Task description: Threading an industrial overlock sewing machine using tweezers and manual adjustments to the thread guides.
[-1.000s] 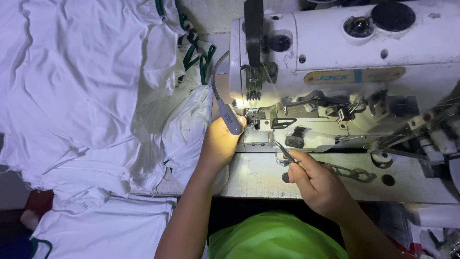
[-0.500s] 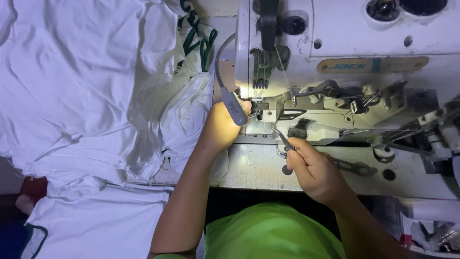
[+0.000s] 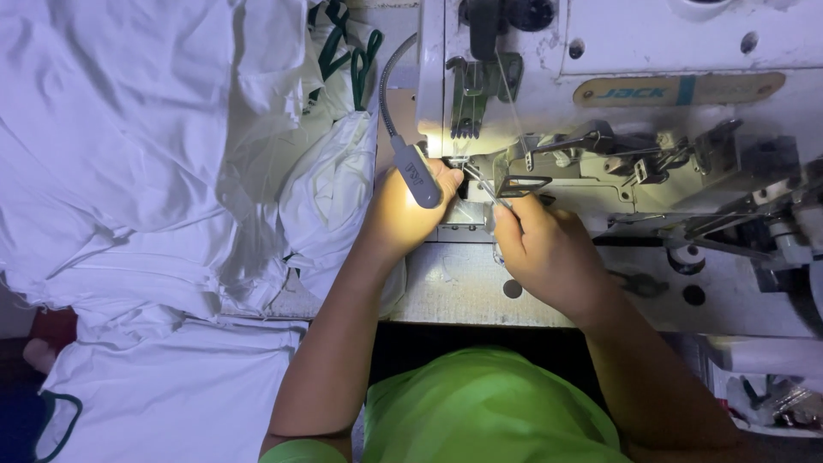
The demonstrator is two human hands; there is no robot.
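Nearest the camera, a bright green garment (image 3: 489,403) covered the person's lap, and both bare forearms reached away from it toward the machine. The right hand (image 3: 549,253) was closed in a narrow pinch on slim metal tweezers (image 3: 487,187), whose tips pointed up and left into the needle area (image 3: 459,163). The left hand (image 3: 407,210) rested just beside that spot, fingertips at the lit plate; a small grey lamp head (image 3: 417,176) on a gooseneck lay across it, so whether those fingers pinched anything could not be told. No thread end was clear enough to place, only a faint pale line running down the machine's face.

As a judgement, the work appeared to be midway through threading or clearing at the needle: the tool was at the point, but no cloth sat under the foot, so stitching had not begun. To the left, heaped white fabric (image 3: 129,171) with dark green trim lay well apart from the needle. Farthest off, the white sewing machine (image 3: 651,51) stood with its levers and guides lit.
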